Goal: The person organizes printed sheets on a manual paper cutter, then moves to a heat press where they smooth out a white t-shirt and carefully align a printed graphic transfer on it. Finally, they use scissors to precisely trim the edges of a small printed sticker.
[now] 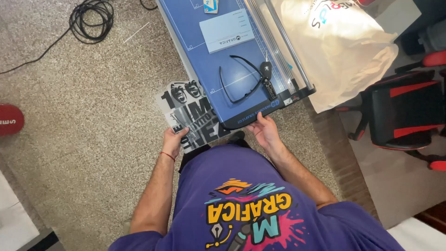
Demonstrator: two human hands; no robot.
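My left hand (173, 142) grips the near edge of a black, white and grey printed sheet (186, 109) that slides under the near end of a blue paper trimmer board (204, 60). My right hand (264, 130) rests against the trimmer's dark front edge (253, 115), fingers curled on it. A pair of black glasses (239, 79) and a black car key with a tag (267, 79) lie on the blue board. A pale card (227, 30) lies further up the board.
The trimmer's metal rail (283, 46) runs along the board's right side. A cream bag (339, 51) lies to the right. A black and red chair (404, 111) stands at right. A coiled black cable (90, 18) lies on the speckled floor (93, 116).
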